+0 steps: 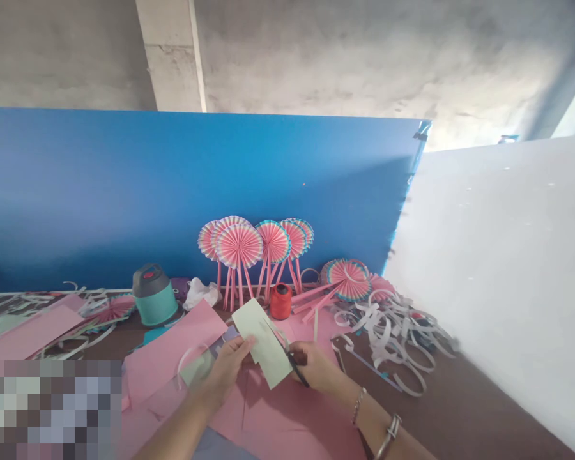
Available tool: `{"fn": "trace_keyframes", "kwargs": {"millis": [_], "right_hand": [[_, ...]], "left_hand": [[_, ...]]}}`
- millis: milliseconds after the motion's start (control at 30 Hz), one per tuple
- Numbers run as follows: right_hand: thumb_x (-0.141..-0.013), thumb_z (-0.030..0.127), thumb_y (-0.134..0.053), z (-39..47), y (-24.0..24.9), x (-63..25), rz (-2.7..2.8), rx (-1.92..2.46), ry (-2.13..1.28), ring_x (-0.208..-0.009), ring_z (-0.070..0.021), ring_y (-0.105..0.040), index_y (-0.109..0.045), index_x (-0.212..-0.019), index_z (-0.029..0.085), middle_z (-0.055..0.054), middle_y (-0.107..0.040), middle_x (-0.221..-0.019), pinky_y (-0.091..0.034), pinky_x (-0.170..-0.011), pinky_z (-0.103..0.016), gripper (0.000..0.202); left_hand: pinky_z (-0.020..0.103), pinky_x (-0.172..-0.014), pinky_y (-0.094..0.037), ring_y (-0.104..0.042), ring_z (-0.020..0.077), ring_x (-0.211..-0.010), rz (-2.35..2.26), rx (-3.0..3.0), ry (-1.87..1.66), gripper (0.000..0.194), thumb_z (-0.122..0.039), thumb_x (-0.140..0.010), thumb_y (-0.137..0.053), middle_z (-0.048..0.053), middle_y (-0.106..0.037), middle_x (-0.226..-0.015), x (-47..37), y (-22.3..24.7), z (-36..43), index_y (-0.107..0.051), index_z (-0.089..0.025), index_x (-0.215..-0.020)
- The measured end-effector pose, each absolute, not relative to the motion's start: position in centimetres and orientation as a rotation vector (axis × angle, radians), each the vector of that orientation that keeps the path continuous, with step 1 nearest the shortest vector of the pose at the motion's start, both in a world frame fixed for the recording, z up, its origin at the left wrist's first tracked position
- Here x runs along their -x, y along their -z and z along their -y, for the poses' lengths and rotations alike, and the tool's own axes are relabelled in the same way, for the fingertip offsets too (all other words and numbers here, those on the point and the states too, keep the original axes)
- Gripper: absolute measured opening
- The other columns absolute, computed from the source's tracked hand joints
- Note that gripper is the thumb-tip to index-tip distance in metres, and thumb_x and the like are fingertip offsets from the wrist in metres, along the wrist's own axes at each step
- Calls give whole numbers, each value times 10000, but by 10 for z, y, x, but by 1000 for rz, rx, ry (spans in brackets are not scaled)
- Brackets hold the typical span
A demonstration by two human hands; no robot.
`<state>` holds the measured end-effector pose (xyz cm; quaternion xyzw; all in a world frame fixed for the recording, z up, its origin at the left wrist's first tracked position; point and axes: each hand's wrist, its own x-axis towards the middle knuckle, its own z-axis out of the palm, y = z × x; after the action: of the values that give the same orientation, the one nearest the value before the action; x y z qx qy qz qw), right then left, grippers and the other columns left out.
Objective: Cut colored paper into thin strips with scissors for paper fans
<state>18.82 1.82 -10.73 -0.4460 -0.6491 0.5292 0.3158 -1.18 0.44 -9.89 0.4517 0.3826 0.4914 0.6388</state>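
My left hand pinches the left edge of a pale green sheet of paper, holding it raised above the table. In my right hand is a pair of dark-handled scissors, its blades lying along the paper's upper right side. A thin strip of the paper curls off beside the blades. Pink paper sheets spread under both hands. Just beyond the paper stands a red spool of thread.
Pink pleated paper fans on stick legs lean against the blue partition. More fans lie to the right, beside a heap of curled paper strips. A teal and grey container stands at left, near pink sheets.
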Motion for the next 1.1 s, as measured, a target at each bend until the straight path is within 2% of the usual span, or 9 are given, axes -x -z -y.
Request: {"fn": "trace_keyframes", "kwargs": {"millis": [167,267,667,800,933,1100], "right_hand": [[-577,218,-630,-16,101,-186,1697,1224,-1390,-417,-79,-366,-640,-930,146,71,-484,-483,-266,-415,-194,361],[-572,212,-619,-17,102,-186,1669,1243,-1408,-394,-70,-342,-637,-915,152,88,-446,-460,-268,-406,-195,349],[-566,212,-604,-22,118,-186,1615,1234,-1441,-436,-95,-455,-659,-777,176,26,-615,-554,-299,-427,-194,221],[-568,187,-571,-21,114,-187,1633,1264,-1422,-426,-90,-452,-667,-753,174,28,-611,-542,-306,-417,-188,209],[-583,227,-605,-18,109,-187,1697,1231,-1377,-421,-85,-431,-657,-759,163,32,-584,-523,-302,-407,-188,195],[-597,256,-635,-19,108,-186,1669,1203,-1390,-422,-89,-438,-656,-849,149,42,-566,-519,-315,-421,-198,274]], "left_hand": [[335,-823,-474,-644,263,-923,-854,-1032,-1131,355,-441,-750,-645,97,-736,-890,10,97,-4,-707,-130,-909],[335,-807,-481,-655,263,-895,-852,-1015,-1121,376,-457,-736,-656,102,-737,-868,9,95,-3,-707,-124,-904],[322,-745,-499,-671,253,-827,-878,-1015,-1121,404,-499,-693,-679,94,-736,-822,9,95,-4,-707,-134,-865],[318,-750,-491,-662,252,-845,-876,-1032,-1125,396,-497,-703,-669,96,-734,-847,9,95,-4,-708,-133,-855],[304,-695,-492,-663,245,-808,-877,-1044,-1094,384,-496,-719,-656,93,-734,-823,10,98,-4,-713,-136,-840],[284,-626,-479,-664,231,-743,-883,-1086,-1026,397,-512,-712,-659,88,-733,-788,9,101,-3,-722,-142,-844]]}}
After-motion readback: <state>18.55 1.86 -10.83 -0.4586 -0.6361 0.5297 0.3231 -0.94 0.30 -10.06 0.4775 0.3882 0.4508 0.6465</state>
